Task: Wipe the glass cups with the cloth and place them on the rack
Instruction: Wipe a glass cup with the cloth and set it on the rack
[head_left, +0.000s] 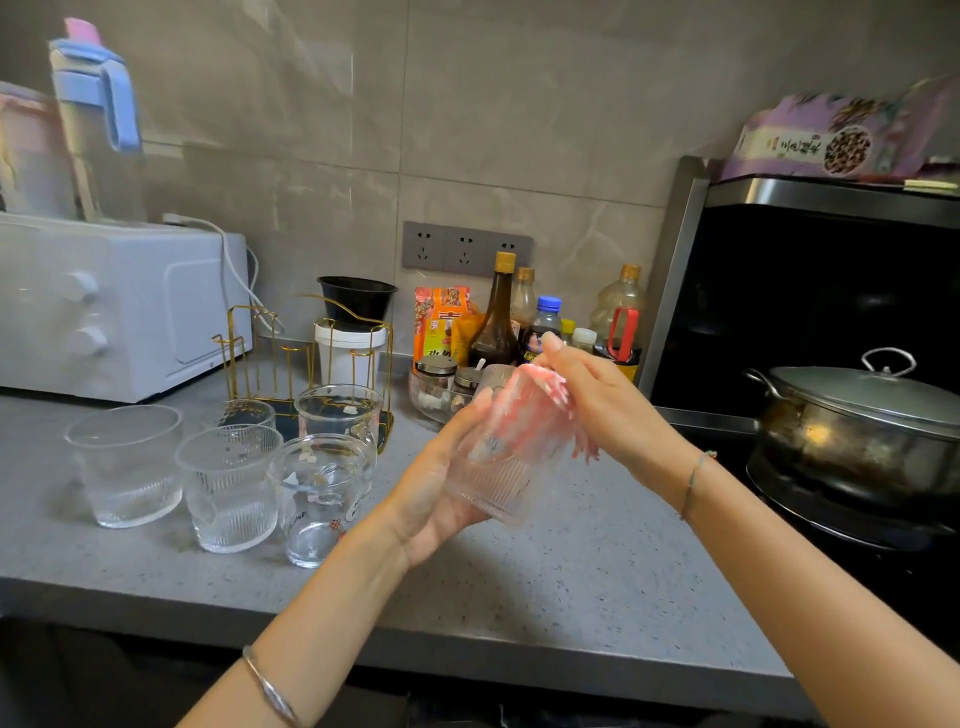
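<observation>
Watching the feed remotely here. The ribbed glass cup (493, 478) is up off the counter (597, 582), just below the middle of the frame around 6 o'clock. It's tilted so the mouth points up toward 1 o'clock. The left hand (436, 493) is wrapped round the cup's body from the 8 o'clock side, with the fingers curled onto the glass. The right hand (602, 410) comes in from 4 o'clock with its fingers clamped on the pink cloth (540, 395). The cloth is stuffed into the cup's mouth; I can see pink through the glass, and a bit hangs out on the 3 o'clock side. The gold wire rack (306, 358) sits on the counter at 9 o'clock from the cup, well apart from both hands. The other glass cups (228, 483) stand upright in a bunch just in front of it, around 8 o'clock. A white microwave (119, 306) sits at 10 o'clock, sauce bottles (498, 317) line the wall at 12, and a lidded pot (857, 431) is on the stove at 3 o'clock.
</observation>
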